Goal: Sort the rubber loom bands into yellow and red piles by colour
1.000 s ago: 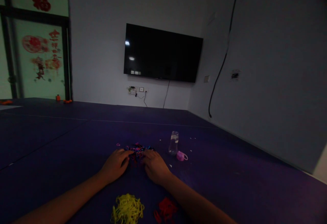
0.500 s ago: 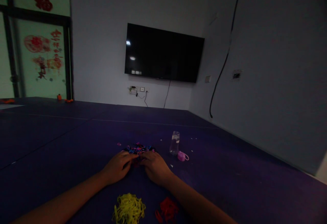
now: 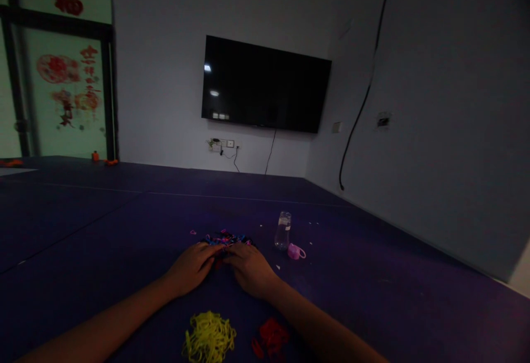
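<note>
Both of my hands rest on a dark purple floor mat (image 3: pixel 103 230), fingertips meeting at the near edge of a mixed pile of small coloured rubber bands (image 3: pixel 226 238). My left hand (image 3: pixel 191 266) has its fingers curled down onto the pile. My right hand (image 3: pixel 248 266) is curled the same way, its fingertips touching those of the left. What the fingers pinch is too small and dark to make out. Nearer to me lie a heap of yellow bands (image 3: pixel 208 338) and a smaller heap of red bands (image 3: pixel 269 338), between my forearms.
A clear plastic bottle (image 3: pixel 283 230) stands right of the mixed pile, with a pink cap (image 3: pixel 295 251) beside it. A black television (image 3: pixel 265 85) hangs on the far wall. A door with red paper decorations (image 3: pixel 66 87) is at the left.
My two hands have drawn closer together, so that their fingertips now meet at the pile's near edge. The view has shifted slightly.
</note>
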The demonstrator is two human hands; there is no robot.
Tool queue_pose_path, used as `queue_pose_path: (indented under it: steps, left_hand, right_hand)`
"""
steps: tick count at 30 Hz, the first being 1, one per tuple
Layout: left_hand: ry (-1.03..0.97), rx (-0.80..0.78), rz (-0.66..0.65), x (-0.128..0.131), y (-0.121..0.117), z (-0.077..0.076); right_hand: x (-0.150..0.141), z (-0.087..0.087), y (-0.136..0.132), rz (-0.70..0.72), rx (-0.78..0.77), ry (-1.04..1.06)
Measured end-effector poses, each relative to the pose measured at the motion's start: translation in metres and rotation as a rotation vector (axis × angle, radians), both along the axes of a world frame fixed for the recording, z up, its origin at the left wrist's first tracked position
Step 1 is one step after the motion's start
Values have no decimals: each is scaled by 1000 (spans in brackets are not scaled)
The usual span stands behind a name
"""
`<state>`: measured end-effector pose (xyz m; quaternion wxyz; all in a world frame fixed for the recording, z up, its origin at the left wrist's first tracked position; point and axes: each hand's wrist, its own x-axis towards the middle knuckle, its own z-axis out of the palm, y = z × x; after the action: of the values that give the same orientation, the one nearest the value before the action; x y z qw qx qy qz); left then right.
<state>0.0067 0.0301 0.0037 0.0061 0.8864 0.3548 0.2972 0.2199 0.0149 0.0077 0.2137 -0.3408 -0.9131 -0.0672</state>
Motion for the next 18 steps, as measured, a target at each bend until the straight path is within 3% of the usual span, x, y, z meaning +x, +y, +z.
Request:
queue_pose_path:
  steps: [6,18]
  left_hand:
    - [41,-21,-44,0,3,-4]
    - [18,-29,-119,0,5,-6]
  right_hand:
    - [1,-4,3,-54,-10,-18]
    - [3,-3,3,26,8,-20]
